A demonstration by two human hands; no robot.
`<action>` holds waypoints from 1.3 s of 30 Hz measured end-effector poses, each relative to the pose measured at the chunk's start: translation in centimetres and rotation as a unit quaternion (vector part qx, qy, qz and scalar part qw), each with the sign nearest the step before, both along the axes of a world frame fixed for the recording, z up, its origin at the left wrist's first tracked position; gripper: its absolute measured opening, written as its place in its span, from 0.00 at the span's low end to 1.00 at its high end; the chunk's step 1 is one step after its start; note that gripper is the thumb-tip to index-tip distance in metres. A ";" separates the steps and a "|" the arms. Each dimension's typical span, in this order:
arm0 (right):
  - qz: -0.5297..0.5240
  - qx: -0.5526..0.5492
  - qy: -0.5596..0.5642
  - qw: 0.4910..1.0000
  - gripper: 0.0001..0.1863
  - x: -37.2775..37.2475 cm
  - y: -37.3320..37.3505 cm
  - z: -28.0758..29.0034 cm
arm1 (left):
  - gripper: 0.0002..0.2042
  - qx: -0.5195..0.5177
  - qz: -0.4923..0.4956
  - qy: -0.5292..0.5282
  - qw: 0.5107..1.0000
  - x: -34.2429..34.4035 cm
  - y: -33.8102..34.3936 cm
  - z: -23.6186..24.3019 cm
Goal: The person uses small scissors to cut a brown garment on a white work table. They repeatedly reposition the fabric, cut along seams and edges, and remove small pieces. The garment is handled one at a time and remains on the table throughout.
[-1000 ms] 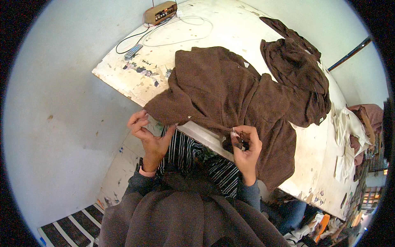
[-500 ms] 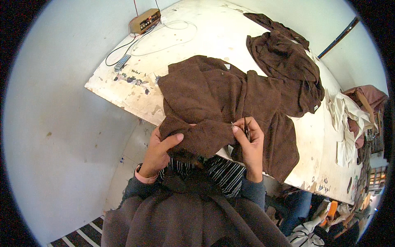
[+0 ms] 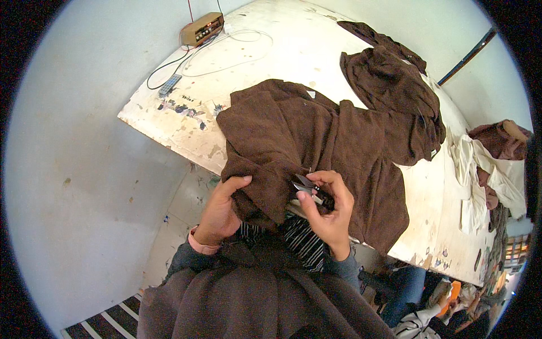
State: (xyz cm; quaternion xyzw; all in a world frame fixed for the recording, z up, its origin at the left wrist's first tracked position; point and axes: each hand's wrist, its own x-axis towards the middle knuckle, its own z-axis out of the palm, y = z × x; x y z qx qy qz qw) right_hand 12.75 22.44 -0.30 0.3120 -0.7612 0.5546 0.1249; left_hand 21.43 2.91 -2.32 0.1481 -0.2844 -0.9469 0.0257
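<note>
A brown garment [image 3: 276, 127] lies bunched over the near edge of the white table [image 3: 293, 51]. My left hand [image 3: 221, 212] grips its near left part, thumb on top and fingers underneath. In my right hand [image 3: 330, 209] is a pair of small dark thread snips [image 3: 309, 189], held between thumb and fingers. Their blades stand apart and point toward the cloth at its near edge. A small white tag [image 3: 311, 94] shows near the garment's far edge.
Another brown garment [image 3: 389, 79] lies farther back on the right. A brown box-shaped device [image 3: 202, 29] with cables and a remote control [image 3: 169, 85] sit at the far left. White cloth [image 3: 480, 175] hangs at the right end. Beyond the table's near right edge, another person's striped sleeve [image 3: 418, 325] shows.
My right hand has moved left and turned, bringing the snips' open blades into view at the cloth. The held part of the garment has folded inward, while my left hand still grips it.
</note>
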 end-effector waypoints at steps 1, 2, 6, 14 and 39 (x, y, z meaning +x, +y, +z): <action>0.016 -0.036 -0.020 0.999 0.13 0.2 -0.4 0.0 | 0.22 0.010 -0.007 -0.001 1.000 0.0 0.1 -0.2; 0.012 -0.054 -0.001 0.998 0.14 0.5 -1.0 0.6 | 0.22 -0.007 -0.005 -0.009 1.000 0.0 0.4 -0.2; 0.052 0.031 0.071 0.996 0.08 0.1 -0.9 -0.6 | 0.21 -0.038 0.000 -0.037 0.999 0.1 1.6 -0.6; 0.032 -0.335 -0.179 0.924 0.06 -0.7 0.4 -0.8 | 0.20 0.022 -0.001 -0.046 0.999 -0.3 0.7 -1.5; 0.013 -0.070 0.026 0.997 0.11 -0.6 -1.6 -2.6 | 0.21 0.053 -0.015 -0.019 0.998 0.0 0.4 -2.7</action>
